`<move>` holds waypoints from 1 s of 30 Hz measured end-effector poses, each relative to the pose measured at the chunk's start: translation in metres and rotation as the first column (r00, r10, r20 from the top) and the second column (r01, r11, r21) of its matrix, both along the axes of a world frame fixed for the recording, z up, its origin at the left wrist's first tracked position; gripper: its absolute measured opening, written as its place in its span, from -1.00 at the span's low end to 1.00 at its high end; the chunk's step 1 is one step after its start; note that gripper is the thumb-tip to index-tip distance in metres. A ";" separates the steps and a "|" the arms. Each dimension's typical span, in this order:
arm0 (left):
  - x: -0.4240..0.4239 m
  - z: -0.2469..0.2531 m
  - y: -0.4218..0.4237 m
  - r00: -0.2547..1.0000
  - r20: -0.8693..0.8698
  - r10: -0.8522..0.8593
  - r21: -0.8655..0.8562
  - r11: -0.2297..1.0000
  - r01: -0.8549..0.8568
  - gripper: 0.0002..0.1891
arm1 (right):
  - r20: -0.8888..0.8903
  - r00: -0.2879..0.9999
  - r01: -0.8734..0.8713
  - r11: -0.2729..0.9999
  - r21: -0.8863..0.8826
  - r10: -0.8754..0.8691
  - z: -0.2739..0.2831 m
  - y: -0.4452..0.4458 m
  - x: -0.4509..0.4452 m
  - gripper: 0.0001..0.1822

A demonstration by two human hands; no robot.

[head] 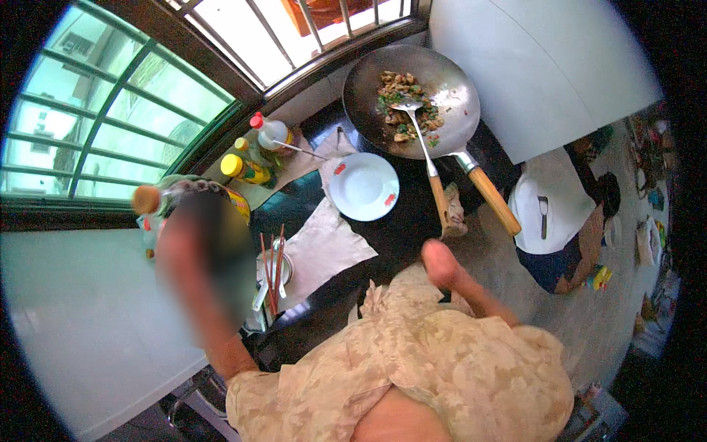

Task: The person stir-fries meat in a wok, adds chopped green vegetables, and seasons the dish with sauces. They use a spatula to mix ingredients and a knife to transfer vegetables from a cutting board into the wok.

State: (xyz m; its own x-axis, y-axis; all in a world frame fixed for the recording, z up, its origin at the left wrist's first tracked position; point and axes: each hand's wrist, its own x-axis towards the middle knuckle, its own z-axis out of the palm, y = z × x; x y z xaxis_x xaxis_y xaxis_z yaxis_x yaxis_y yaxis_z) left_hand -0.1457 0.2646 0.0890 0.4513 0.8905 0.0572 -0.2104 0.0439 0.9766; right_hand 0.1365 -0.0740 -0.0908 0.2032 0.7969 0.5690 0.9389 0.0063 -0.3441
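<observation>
My left hand [185, 254] is heavily blurred at the left, close to the sauce bottles by the window; what it touches or holds is hidden in the blur. Below the wooden end of a metal spatula [438, 204] is my right hand [440, 264], its fingers bunched and hard to make out. The spatula leans in a wok [461, 105], its blade in chopped, cooked food [406, 113] with green pieces. The wok's wooden handle [493, 199] points toward me. A white plate [362, 185] with red marks stands left of the spatula.
Pale cloths [326, 246] lie on the dark counter. A metal holder [286, 271] has chopsticks [274, 265] and white spoons. Capped bottles [270, 132] and a yellow-capped jar [243, 168] line the barred window [116, 110]. A person in a white shirt [558, 204] is at the right.
</observation>
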 end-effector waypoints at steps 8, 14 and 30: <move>0.086 0.034 -0.169 0.997 -0.055 -0.061 -0.352 0.935 0.038 -0.66 | -0.840 0.363 -0.517 0.837 0.178 0.403 0.022 0.150 -0.002 -0.80; 0.107 0.005 -0.204 0.844 0.118 -0.524 -0.585 0.650 0.485 -0.75 | -0.933 0.119 -0.427 0.866 0.261 0.340 0.026 0.118 -0.019 -0.81; 0.202 0.107 -0.194 0.570 -0.748 -0.340 0.482 0.311 0.819 -0.47 | -0.933 0.165 -0.237 0.931 0.276 0.318 0.040 0.061 -0.001 -0.83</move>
State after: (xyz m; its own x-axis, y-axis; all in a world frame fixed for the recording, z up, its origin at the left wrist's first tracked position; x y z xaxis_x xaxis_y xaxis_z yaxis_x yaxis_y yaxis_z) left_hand 0.0566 0.0707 0.1958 0.9904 0.0729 0.1175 -0.0165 -0.7813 0.6240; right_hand 0.1352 -0.0132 -0.0510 0.3893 0.9070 0.1606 -0.1760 0.2444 -0.9536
